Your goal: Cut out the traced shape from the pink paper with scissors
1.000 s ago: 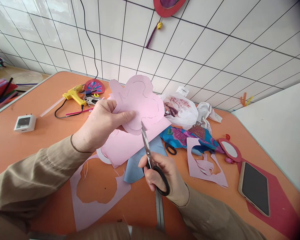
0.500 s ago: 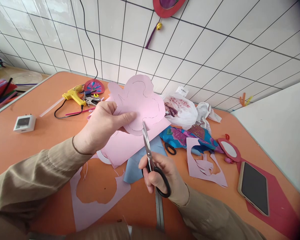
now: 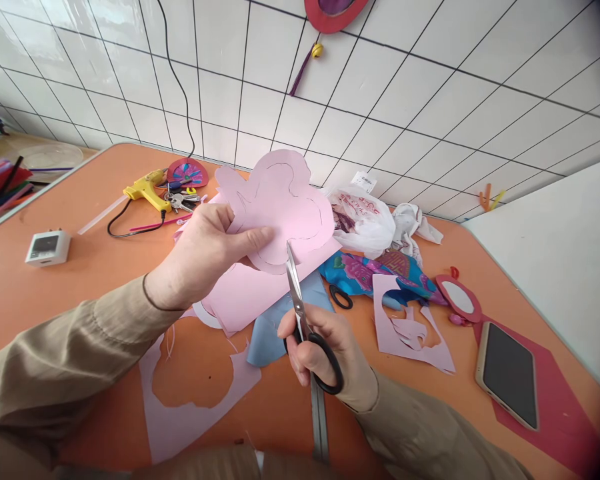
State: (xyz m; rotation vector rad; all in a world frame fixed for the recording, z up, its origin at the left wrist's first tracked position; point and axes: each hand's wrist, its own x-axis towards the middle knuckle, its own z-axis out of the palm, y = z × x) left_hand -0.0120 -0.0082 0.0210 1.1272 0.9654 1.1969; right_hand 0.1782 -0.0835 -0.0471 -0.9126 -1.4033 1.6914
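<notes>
- Fingers (image 3: 257, 241) of the left hand (image 3: 185, 260) pinch lobed pink paper (image 3: 300, 210) above the orange desk (image 3: 100, 267).
- Its outer edge is cut; the drawn inner outline looks mostly uncut.
- Right hand (image 3: 347, 353) grips black-handled metal scissors (image 3: 299, 308), blades at the paper.
</notes>
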